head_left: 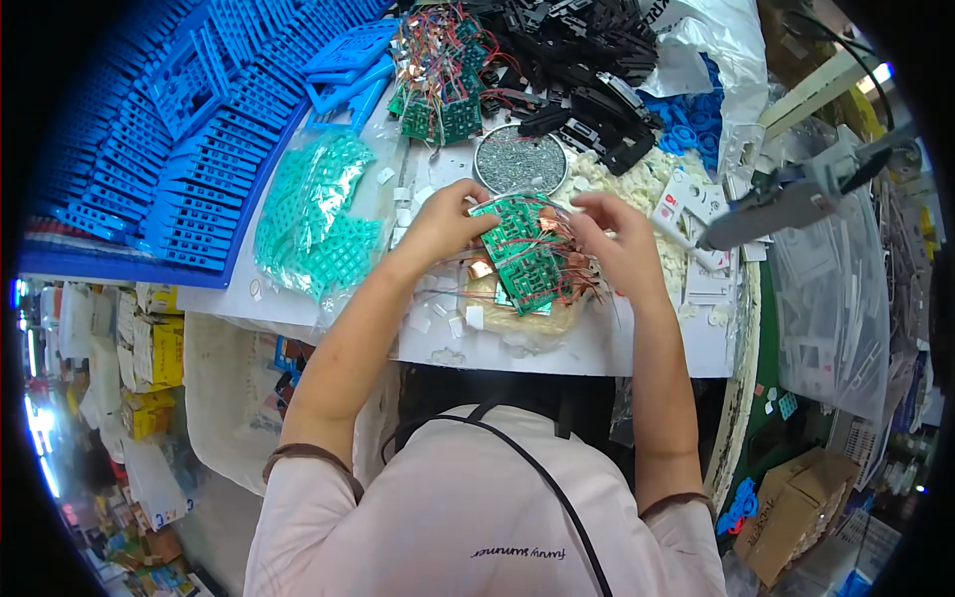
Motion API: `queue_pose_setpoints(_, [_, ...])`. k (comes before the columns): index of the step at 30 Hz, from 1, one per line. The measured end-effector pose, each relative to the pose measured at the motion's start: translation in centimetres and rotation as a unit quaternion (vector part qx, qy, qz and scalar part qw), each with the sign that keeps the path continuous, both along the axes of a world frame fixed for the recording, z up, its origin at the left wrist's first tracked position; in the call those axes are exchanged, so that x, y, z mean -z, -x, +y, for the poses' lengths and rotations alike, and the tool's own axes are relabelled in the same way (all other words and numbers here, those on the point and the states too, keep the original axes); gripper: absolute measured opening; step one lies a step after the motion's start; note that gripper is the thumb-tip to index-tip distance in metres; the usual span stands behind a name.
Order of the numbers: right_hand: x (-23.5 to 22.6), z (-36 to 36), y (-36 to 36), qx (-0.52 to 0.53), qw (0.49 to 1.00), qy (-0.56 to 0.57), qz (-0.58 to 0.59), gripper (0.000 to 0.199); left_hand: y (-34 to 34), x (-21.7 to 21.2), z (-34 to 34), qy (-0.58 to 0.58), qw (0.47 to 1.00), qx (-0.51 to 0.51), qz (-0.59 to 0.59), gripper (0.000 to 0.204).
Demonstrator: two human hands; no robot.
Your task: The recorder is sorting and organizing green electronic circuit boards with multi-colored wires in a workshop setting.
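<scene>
A pale shirt (517,497) is being worn, a small line of dark script being displayed across it. Near the middle of the surface's (637,353) near edge, a green circuit-board panel (527,254) is being pinched at its far left corner by the left hand (438,229). The right hand (625,244) is being poised, fingers half curled, beside red wires (572,264); whether any is being gripped cannot be told. Dark lettering is being shown on a white bag (686,30) at the far right corner.

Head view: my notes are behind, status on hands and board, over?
Left hand holding green circuit board by its left edge. Right hand beside the red wires, grip unclear. Wires cross board's face.
</scene>
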State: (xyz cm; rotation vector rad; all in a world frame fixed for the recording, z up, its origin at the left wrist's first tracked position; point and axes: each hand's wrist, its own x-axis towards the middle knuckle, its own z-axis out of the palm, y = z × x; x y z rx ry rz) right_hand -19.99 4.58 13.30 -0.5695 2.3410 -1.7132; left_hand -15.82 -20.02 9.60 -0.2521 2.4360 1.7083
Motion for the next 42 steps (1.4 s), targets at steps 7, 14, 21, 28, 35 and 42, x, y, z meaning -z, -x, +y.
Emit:
queue_pose_setpoints(7, [0.7, 4.4, -5.9, 0.028, 0.989, 0.057, -0.131, 0.018, 1.2, 0.0, -1.9, 0.062, 0.994, 0.079, 0.04, 0.02])
queue_pose_setpoints(14, [2.6, 5.0, -9.0, -0.01, 0.984, 0.066, -0.164, 0.018, 3.6, -2.4, -0.9, 0.012, 0.981, 0.192, 0.013, 0.015])
queue_pose_setpoints(21, [3.3, 4.9, -8.7, -0.017, 0.976, 0.093, -0.197, 0.017, 5.5, -5.3, 1.1, 0.142, 0.94, 0.301, -0.077, 0.02])
queue_pose_setpoints(28, [2.6, 4.8, -9.7, -0.026, 0.969, 0.066, -0.236, 0.019, 4.3, -5.6, -1.5, -0.006, 0.974, 0.208, -0.092, 0.015])
queue_pose_setpoints(35, [2.7, 2.9, -9.5, -0.008, 0.992, -0.103, -0.068, 0.026, 1.2, -4.6, -4.6, -0.252, 0.958, 0.033, -0.136, 0.028])
queue_pose_setpoints(42, [3.5, -0.8, -6.8, 0.011, 0.973, -0.187, 0.136, 0.024, -1.8, -5.1, -5.8, -0.173, 0.979, -0.004, -0.109, 0.022])
